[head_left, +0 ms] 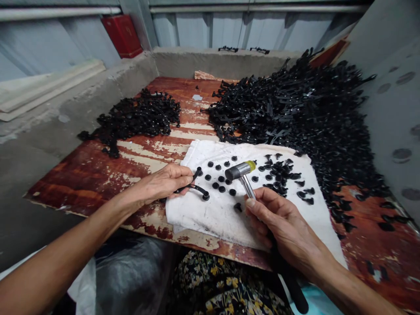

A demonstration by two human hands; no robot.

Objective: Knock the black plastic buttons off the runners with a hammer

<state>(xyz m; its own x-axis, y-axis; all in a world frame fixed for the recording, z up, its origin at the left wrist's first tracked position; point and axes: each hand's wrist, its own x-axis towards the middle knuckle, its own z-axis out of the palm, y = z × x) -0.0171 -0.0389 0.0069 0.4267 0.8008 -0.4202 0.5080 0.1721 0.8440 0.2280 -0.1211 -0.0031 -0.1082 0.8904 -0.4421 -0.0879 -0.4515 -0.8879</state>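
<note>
My left hand (169, 181) is closed on a curved black part (198, 190) with round knob-like ends, at the left side of a white cloth (210, 214). One of its ends sits on a small black disc. In my right hand (275, 216) is a mallet (240, 170), its metal head fitted with one black face and one yellow face. The mallet is raised over the cloth, and its dark grip runs down below my palm. Several small black round pieces (222, 189) are spread between my hands. More black pieces (278, 175) lie heaped on the cloth's right side.
A worn red-brown board (82, 175) carries the cloth. A large heap of black parts (295, 105) fills the back right, and a smaller pile (141, 113) lies back left. A low concrete ledge (229, 63) runs behind. A red box (122, 36) stands at the left corner.
</note>
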